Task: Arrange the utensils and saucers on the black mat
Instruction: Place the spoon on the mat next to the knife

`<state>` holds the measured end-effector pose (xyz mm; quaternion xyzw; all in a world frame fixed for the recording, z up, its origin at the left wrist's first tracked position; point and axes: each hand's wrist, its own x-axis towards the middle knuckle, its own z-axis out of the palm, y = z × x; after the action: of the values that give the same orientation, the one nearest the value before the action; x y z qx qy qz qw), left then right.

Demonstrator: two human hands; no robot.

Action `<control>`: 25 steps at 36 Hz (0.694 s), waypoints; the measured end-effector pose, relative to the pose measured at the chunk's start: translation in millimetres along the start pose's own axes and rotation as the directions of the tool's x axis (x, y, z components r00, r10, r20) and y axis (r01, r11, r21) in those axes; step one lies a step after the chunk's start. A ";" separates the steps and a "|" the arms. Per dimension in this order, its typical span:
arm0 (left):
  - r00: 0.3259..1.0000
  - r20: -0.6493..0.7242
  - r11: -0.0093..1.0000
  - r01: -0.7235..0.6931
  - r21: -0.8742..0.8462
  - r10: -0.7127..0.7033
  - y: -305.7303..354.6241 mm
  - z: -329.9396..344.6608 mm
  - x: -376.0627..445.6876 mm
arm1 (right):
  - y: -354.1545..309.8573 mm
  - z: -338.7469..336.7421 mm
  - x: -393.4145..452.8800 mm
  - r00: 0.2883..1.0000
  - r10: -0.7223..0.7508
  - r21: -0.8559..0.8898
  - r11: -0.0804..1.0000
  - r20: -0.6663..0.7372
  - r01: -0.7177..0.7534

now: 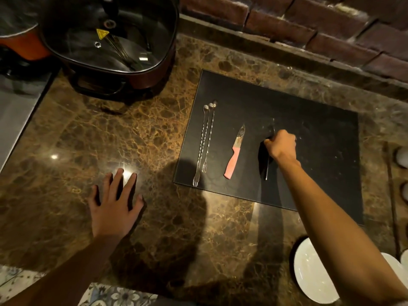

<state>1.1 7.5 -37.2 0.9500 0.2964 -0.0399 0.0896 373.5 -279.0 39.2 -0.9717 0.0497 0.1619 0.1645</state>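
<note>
A black mat (313,120) lies on the brown marble counter. On its left part rest two long twisted metal stirrers (204,142) with spoon and fork ends, side by side. A pink-handled knife (234,155) lies to their right, blade pointing away. My right hand (281,146) is over the mat's middle, shut on a dark-handled utensil (267,167) whose handle points toward me and whose far end is blurred. My left hand (114,202) rests flat and open on the counter, left of the mat. White saucers (309,272) sit at the bottom right, partly hidden by my right forearm.
A large dark electric pot with a glass lid (110,40) stands at the back left. A brick wall (309,25) runs behind the counter. Small white items (403,156) sit at the right edge. The counter's front edge (132,286) is near me.
</note>
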 end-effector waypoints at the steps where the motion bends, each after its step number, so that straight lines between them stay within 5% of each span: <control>1: 1.000 0.002 1.000 0.001 -0.002 -0.001 0.3 -0.7 -0.1 | -0.7 1.5 -0.2 1.000 -0.007 -0.030 1.000 -0.016 0.006; 6: 1.000 0.010 1.000 0.009 -0.005 -0.009 1.3 -1.6 0.2 | -2.7 12.0 -5.3 0.993 -0.092 -0.149 0.986 -0.069 0.081; 19: 1.000 -0.012 0.999 -0.025 -0.022 0.024 -0.2 -1.3 0.2 | 31.5 3.9 -6.8 0.997 -0.049 0.237 0.971 0.058 0.034; 25: 1.000 0.002 1.000 -0.017 -0.022 0.017 0.5 -3.4 0.0 | 72.2 -19.2 -35.8 0.988 -0.092 0.276 0.960 0.125 0.054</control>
<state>1.4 7.8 -33.8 0.9513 0.2888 -0.0369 0.1009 334.7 -351.8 46.3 -0.9277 0.0242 0.2133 0.3053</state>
